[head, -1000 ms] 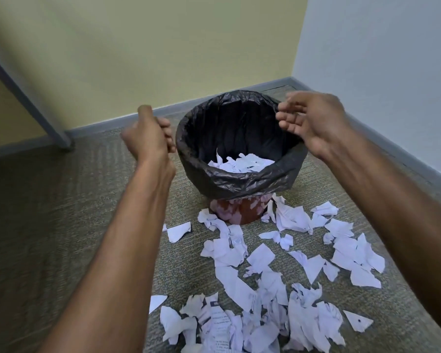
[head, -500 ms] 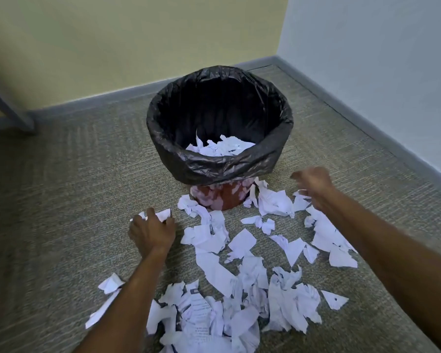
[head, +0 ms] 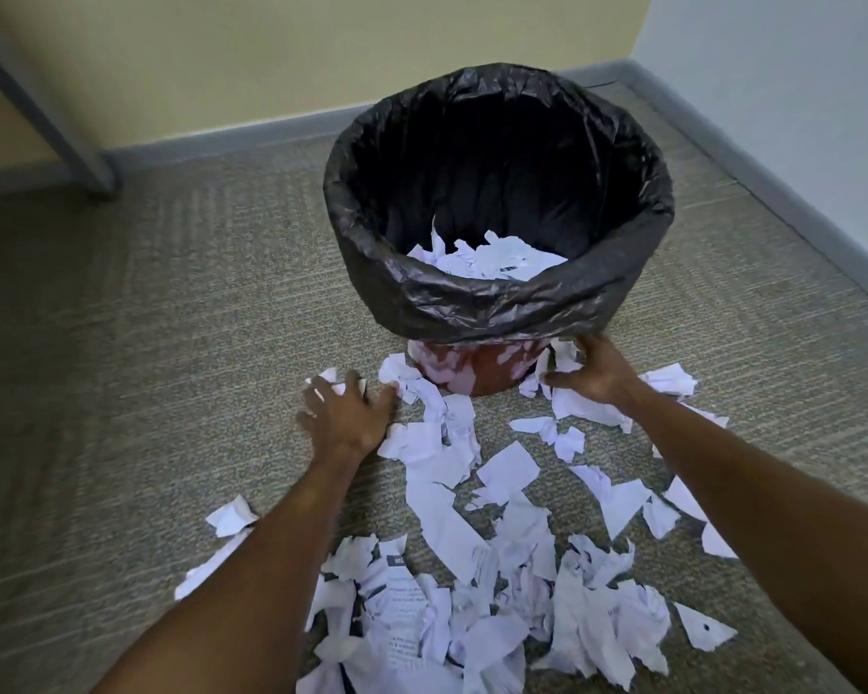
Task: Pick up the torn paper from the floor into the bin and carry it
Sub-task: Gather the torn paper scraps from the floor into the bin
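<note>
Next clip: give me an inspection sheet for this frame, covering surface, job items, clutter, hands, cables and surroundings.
Surface: grey-beige carpet, no table.
Job's things: bin upright, black liner folded over its rim, some torn paper inside; many torn paper pieces scattered in front of it.
Clutter: nothing seen beyond the scraps.
Hands: left hand spread, palm down on scraps left of the bin's base; right hand spread on scraps at its right; neither grips anything.
Cables: nothing seen.
Surroundings: room corner, yellow wall, pale wall, grey baseboard, slanted grey post at left.
</note>
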Available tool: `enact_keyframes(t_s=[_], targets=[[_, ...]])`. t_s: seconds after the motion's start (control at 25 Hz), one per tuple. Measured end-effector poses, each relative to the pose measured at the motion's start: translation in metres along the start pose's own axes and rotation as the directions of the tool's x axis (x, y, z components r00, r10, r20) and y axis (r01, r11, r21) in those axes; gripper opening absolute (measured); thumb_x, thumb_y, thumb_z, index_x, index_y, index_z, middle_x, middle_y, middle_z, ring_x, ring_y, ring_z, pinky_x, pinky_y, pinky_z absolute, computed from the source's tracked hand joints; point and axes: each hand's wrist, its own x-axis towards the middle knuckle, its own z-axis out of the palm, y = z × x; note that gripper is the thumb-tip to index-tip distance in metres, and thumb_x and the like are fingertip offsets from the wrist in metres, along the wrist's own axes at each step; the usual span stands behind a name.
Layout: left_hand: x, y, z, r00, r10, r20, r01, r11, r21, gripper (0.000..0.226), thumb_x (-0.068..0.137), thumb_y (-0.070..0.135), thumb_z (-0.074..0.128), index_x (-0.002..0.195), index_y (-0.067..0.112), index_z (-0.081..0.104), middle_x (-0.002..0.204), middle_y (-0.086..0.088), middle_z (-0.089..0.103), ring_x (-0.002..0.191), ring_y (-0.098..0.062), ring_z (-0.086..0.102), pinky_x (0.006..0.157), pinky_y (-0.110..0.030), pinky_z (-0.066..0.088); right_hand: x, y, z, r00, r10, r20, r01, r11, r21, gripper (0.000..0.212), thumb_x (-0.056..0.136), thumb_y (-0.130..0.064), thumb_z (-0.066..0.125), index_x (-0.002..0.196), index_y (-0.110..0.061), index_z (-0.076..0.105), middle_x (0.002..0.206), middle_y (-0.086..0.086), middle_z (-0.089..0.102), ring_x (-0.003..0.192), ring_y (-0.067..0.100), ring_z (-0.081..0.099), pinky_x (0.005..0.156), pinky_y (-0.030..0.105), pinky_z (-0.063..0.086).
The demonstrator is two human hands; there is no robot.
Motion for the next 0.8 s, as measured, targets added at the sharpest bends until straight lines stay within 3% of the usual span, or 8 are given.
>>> enact_keyframes(t_s=[0.12, 0.24, 0.36, 0.44, 0.52, 0.64, 0.72, 0.8], targets=[[0.004, 0.011, 0.004, 0.985, 0.171, -0.011, -0.171, 0.983, -0.071, 0.080, 0.076, 0.071, 0.052, 0.135, 0.019, 0.040, 0.144, -0.025, 0.032, 0.136, -0.042, 0.029, 0.110, -0.053, 0.031, -0.015, -0.032, -0.002, 0.996, -0.088, -0.003, 0.087, 0.989, -0.117, 0.117, 0.046, -0.087, 0.064, 0.142, -0.023, 0.042, 0.146, 0.009, 0.047, 0.127, 0.034, 0.049, 0.102, 0.048, 0.044], [0.007, 0.024, 0.009, 0.965, 0.239, 0.111, -0.243, 0.969, 0.031, 0.094, 0.074, 0.075, 0.052, 0.148, 0.025, 0.024, 0.156, -0.023, 0.013, 0.146, -0.038, 0.009, 0.117, -0.055, 0.017, -0.028, -0.049, 0.015, 0.989, -0.136, -0.050, 0.122, 0.967, -0.224, 0.098, 0.062, -0.076, 0.066, 0.141, -0.023, 0.042, 0.149, 0.004, 0.043, 0.131, 0.036, 0.042, 0.104, 0.049, 0.040], [-0.001, 0.032, 0.015, 0.960, 0.239, 0.147, -0.251, 0.966, 0.064, 0.080, 0.080, 0.070, 0.050, 0.146, 0.031, 0.029, 0.159, -0.020, 0.002, 0.148, -0.035, -0.001, 0.116, -0.058, 0.006, -0.041, -0.052, 0.030, 0.977, -0.195, -0.083, 0.164, 0.944, -0.286, 0.073, 0.072, -0.062, 0.066, 0.129, -0.017, 0.055, 0.140, 0.007, 0.052, 0.127, 0.034, 0.046, 0.100, 0.046, 0.044], [-0.012, 0.035, 0.020, 0.943, 0.311, 0.117, -0.320, 0.945, 0.072, 0.067, 0.083, 0.054, 0.057, 0.141, 0.026, 0.039, 0.158, -0.020, 0.011, 0.147, -0.034, 0.006, 0.116, -0.056, 0.012, -0.056, -0.054, 0.037, 0.967, -0.235, -0.097, 0.193, 0.927, -0.322, 0.050, 0.077, -0.049, 0.066, 0.114, -0.017, 0.062, 0.129, 0.009, 0.057, 0.117, 0.035, 0.051, 0.092, 0.044, 0.049], [-0.026, 0.035, 0.024, 0.908, 0.410, 0.090, -0.416, 0.907, 0.064, 0.058, 0.083, 0.036, 0.060, 0.136, 0.019, 0.047, 0.154, -0.019, 0.024, 0.144, -0.033, 0.021, 0.115, -0.049, 0.023, -0.075, -0.057, 0.045, 0.960, -0.267, -0.082, 0.225, 0.913, -0.339, 0.041, 0.082, -0.040, 0.062, 0.115, -0.016, 0.062, 0.128, 0.010, 0.056, 0.116, 0.036, 0.050, 0.091, 0.046, 0.049], [-0.051, 0.030, 0.027, 0.862, 0.499, 0.092, -0.494, 0.867, -0.069, 0.038, 0.082, 0.024, 0.053, 0.116, 0.013, 0.065, 0.143, -0.015, 0.046, 0.130, -0.030, 0.046, 0.108, -0.034, 0.037, -0.099, -0.064, 0.047, 0.967, -0.247, 0.067, 0.254, 0.893, -0.371, 0.059, 0.088, -0.047, 0.056, 0.138, -0.019, 0.045, 0.145, 0.009, 0.043, 0.129, 0.035, 0.039, 0.100, 0.049, 0.044], [-0.066, 0.026, 0.028, 0.830, 0.544, 0.123, -0.523, 0.835, -0.169, 0.037, 0.085, 0.032, 0.046, 0.107, 0.015, 0.070, 0.136, -0.011, 0.054, 0.126, -0.027, 0.051, 0.106, -0.030, 0.040, -0.112, -0.068, 0.042, 0.955, -0.215, 0.206, 0.282, 0.872, -0.401, 0.079, 0.084, -0.059, 0.057, 0.149, -0.026, 0.028, 0.154, 0.009, 0.031, 0.138, 0.036, 0.030, 0.104, 0.053, 0.040], [-0.080, 0.026, 0.020, 0.817, 0.544, 0.190, -0.487, 0.829, -0.276, 0.041, 0.093, 0.046, 0.043, 0.114, 0.021, 0.068, 0.141, -0.009, 0.051, 0.132, -0.023, 0.046, 0.110, -0.032, 0.036, -0.126, -0.072, 0.041, 0.923, -0.194, 0.332, 0.333, 0.833, -0.441, 0.092, 0.079, -0.063, 0.061, 0.152, -0.031, 0.015, 0.159, 0.009, 0.018, 0.143, 0.038, 0.021, 0.106, 0.057, 0.037]])
